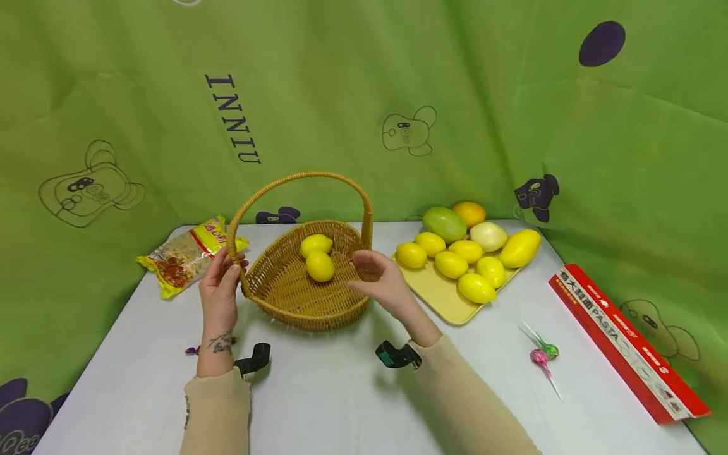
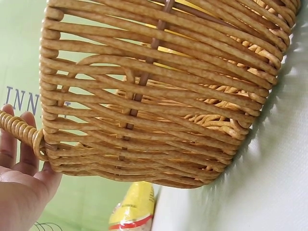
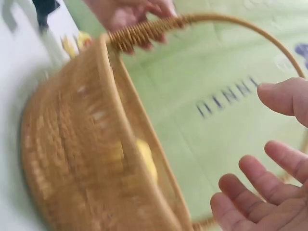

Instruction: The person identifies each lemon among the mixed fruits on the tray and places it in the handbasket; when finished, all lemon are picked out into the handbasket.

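A wicker basket [image 1: 309, 309] with a tall arched handle stands in the middle of the table, two lemons [image 1: 320, 266] inside it. My left hand [image 1: 220, 287] grips the lower left end of the handle; in the left wrist view the fingers [image 2: 28, 144] pass behind the wrapped cane. Over the basket's right rim is my right hand [image 1: 382, 281], its thumb and fingers spread with nothing between them. The right wrist view shows those fingers [image 3: 255, 185] apart beside the basket [image 3: 77, 144], which is blurred there.
Right of the basket, a yellow tray [image 1: 438, 297] bears several lemons [image 1: 476, 289], a mango [image 1: 520, 248], a green fruit [image 1: 444, 224] and others. A food packet [image 1: 188, 256] lies at left. Two lollipops [image 1: 540, 357] and a red pasta box [image 1: 625, 341] lie at right.
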The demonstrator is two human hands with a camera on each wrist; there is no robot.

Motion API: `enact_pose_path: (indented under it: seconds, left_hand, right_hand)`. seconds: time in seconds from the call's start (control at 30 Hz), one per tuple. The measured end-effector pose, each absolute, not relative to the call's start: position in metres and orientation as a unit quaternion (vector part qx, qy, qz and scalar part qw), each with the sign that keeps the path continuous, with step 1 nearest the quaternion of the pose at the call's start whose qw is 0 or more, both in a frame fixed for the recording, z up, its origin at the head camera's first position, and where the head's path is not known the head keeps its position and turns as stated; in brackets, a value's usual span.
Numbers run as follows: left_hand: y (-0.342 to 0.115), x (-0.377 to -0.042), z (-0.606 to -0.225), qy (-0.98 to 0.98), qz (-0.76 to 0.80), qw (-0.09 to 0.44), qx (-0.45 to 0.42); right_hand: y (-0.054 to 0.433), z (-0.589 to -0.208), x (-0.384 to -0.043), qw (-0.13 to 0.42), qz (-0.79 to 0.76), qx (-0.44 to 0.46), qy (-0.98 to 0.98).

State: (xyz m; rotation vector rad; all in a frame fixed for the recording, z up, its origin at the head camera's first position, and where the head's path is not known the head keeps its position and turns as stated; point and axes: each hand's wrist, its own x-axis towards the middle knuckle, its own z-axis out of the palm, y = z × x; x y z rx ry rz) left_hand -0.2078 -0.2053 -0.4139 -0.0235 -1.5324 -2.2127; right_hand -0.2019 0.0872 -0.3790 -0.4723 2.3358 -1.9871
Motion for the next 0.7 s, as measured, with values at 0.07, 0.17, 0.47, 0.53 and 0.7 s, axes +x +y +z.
enact_pose_path:
  seconds: [0.07,0.17,0.47,0.53,0.7]
  left_hand:
    - [-0.205,-0.208,-0.413,-0.553,-0.802,0.223,-0.009]
    - [-0.205,-0.207,-0.413,-0.553,-0.803,0.221,-0.006]
    - [-0.205,-0.206,-0.413,-0.550,-0.808,0.213,0.005]
    - [-0.205,-0.206,-0.412,-0.550,-0.808,0.210,0.006]
    - [-0.205,-0.206,-0.411,-0.552,-0.808,0.205,0.011]
  right_hand:
    - [0.108,-0.384,-0.200,-0.004,-0.649,-0.134,0.749]
    - [0.140,-0.392,-0.197,-0.036,-0.662,-0.101,0.742]
    - [0.230,-0.412,-0.185,-0.103,-0.617,-0.005,0.780]
    - [0.246,-0.416,-0.182,-0.121,-0.607,0.021,0.785]
    - [0.275,-0.427,-0.179,-0.155,-0.606,0.108,0.773]
